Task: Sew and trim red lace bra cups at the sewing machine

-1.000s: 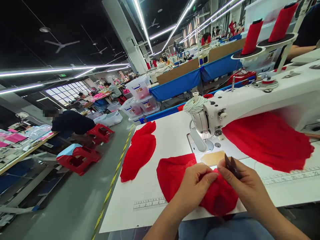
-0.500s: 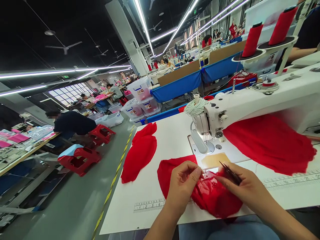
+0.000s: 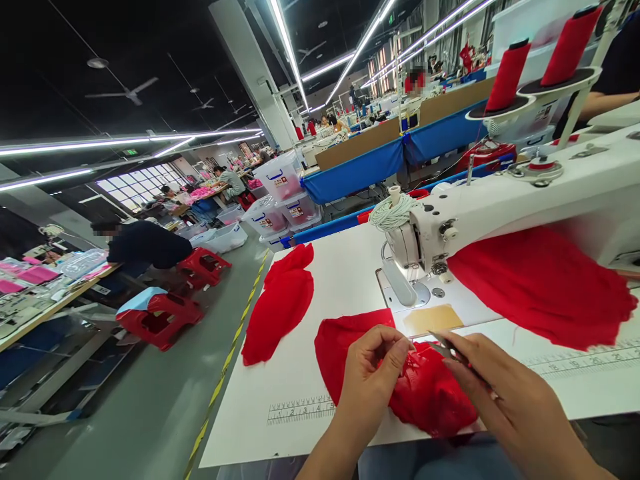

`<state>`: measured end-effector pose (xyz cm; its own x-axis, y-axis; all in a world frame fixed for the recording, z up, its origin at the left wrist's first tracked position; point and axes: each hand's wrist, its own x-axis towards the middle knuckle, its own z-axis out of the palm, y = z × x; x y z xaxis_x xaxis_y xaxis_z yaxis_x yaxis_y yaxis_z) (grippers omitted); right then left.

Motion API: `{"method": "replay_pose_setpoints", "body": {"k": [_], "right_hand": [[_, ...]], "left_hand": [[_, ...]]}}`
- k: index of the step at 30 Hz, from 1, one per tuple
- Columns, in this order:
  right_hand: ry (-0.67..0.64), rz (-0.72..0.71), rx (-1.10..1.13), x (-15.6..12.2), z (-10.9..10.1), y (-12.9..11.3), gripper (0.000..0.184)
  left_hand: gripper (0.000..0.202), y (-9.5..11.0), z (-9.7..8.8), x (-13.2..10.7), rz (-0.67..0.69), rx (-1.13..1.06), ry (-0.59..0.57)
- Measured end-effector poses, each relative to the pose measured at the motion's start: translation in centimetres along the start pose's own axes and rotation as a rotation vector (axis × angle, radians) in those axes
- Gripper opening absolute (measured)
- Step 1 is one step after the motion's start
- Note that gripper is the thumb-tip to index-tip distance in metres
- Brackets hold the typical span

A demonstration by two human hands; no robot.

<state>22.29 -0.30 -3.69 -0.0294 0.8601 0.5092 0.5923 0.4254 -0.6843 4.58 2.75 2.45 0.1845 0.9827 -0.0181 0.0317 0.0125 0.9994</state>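
Down by the tabletop's near edge [image 3: 290,450], our left hand [image 3: 373,373] pinches crumpled red cloth [image 3: 435,403] with thumb against fingers; our right hand [image 3: 515,387], half curled, grips dark snips [image 3: 457,353]. Leftward, white surface [image 3: 295,380] separates us from two red pieces [image 3: 280,310].

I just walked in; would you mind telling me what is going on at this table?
A person at a sewing machine has both hands at a red cloth near the table's front edge. The left hand pinches at it, while the right hand holds small snips pointing toward the left. Another red piece lies under the machine's arm.
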Motion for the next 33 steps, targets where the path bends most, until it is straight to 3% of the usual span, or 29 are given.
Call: {"method": "replay_pose_setpoints", "body": {"k": [6,9,12,14,17,21,25,28,31,33], "right_hand": [[-0.058,-0.127,-0.202,0.1,0.7,0.5,0.031],[0.039,-0.134,-0.214,0.8,0.8,0.7,0.028],[0.158,-0.031,-0.104,1.1,0.4,0.3,0.024],[0.095,-0.015,0.003,1.0,0.1,-0.1,0.024],[-0.108,-0.096,0.103,0.7,-0.1,-0.7,0.027],[-0.122,-0.073,0.052,0.8,0.2,-1.3,0.03],[-0.059,-0.185,-0.009,1.7,0.7,-2.3,0.029],[-0.095,-0.154,0.049,2.0,0.7,-2.7,0.028],[-0.15,-0.111,0.152,1.3,0.0,-1.2,0.027],[-0.085,-0.115,0.106,0.3,-1.0,1.2,0.026]], "left_hand": [[0.031,0.3,0.5,-0.4,0.018,-0.025,-0.007],[0.029,0.5,0.5,-0.6,-0.002,-0.068,-0.033],[0.027,0.6,0.3,-0.4,-0.113,-0.271,0.034],[0.026,0.6,0.1,-0.2,-0.195,-0.429,0.084],[0.024,0.4,0.0,0.0,-0.275,-0.561,0.11],[0.022,0.4,0.3,-0.1,-0.292,-0.613,0.112],[0.022,0.8,0.8,-0.1,-0.273,-0.619,0.083],[0.023,0.8,1.0,-0.2,-0.25,-0.607,0.093],[0.021,0.5,0.8,-1.4,-0.065,-0.397,0.21],[0.023,0.1,0.5,-2.8,0.135,-0.069,0.138]]}}
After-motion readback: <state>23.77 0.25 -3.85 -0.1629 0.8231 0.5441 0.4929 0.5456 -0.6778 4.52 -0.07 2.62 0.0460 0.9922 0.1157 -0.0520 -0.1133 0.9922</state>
